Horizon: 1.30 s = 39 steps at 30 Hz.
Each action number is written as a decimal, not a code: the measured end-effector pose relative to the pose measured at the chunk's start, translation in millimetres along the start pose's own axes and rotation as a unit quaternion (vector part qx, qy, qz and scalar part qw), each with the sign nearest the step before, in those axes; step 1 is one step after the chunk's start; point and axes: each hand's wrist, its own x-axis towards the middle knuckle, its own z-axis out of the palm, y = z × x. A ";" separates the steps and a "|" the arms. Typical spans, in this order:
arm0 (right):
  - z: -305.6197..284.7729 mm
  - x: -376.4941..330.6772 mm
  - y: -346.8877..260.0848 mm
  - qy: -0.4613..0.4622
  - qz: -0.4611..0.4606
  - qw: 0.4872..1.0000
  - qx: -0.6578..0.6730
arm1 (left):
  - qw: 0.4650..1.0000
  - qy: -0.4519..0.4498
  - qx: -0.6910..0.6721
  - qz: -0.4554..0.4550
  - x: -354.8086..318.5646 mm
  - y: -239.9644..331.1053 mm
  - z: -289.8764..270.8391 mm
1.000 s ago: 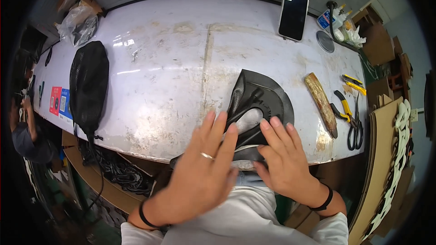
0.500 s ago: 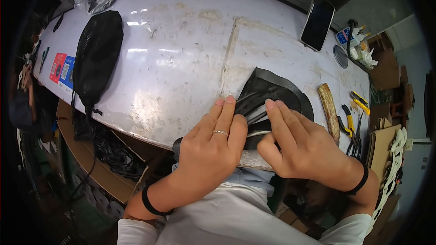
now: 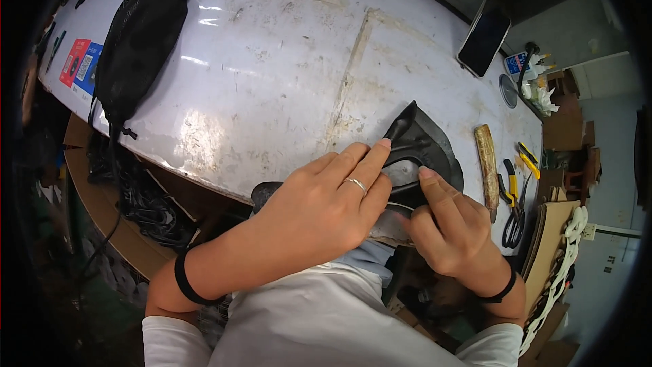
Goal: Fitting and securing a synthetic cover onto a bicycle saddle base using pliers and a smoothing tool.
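Note:
A black curved leather-like piece [image 3: 424,146] lies at the near edge of the white worn table [image 3: 272,81]. My left hand [image 3: 319,204], with a ring on one finger, lies flat over its near part, fingers stretched and pressing on the material. My right hand [image 3: 445,228] is beside it on the right, fingers bent, pinching the black piece's near edge with the fingertips. A pale strip shows under the black piece between my two hands.
A black mesh bag [image 3: 136,34] lies at the far left, with coloured cards [image 3: 78,68] next to it. A phone [image 3: 483,37] leans at the far right. A wooden-handled tool [image 3: 487,163], yellow-handled pliers [image 3: 511,180] and scissors [image 3: 516,217] lie right of the black piece.
Both hands went from flat and spread on the black piece to closer together; the right hand's fingers curled onto its edge. My head moved nearer and the view tilted.

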 end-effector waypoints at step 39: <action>-25.1 -55.7 -23.2 -0.051 0.097 0.990 -0.085 | 0.999 0.043 0.027 0.017 18.2 49.9 41.9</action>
